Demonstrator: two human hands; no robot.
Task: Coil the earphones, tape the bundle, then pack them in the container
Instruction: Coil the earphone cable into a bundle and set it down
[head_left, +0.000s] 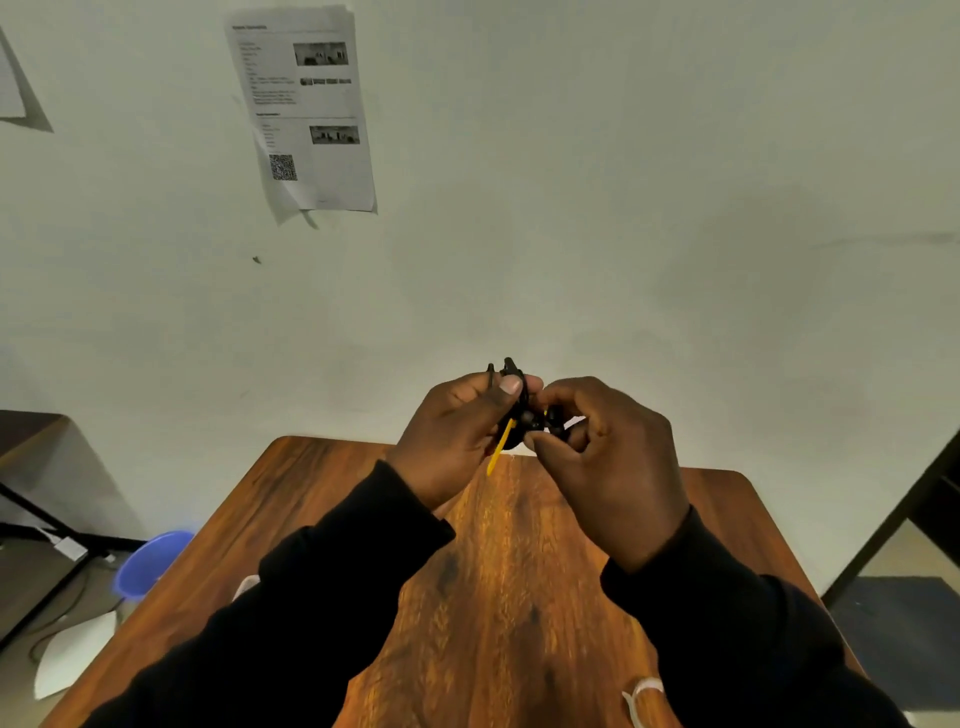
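Both hands hold a small coiled bundle of black earphones up in the air above the far edge of the wooden table. My left hand pinches the coil's left side, its thumb on top. My right hand grips the right side with curled fingers. A strip of yellow tape hangs down from the bundle between the hands. Most of the coil is hidden by the fingers. No container is in view.
A white looped item lies at the table's near right edge, and another white piece shows at the left edge. A blue bucket stands on the floor to the left. A black frame is on the right. The wall is just behind.
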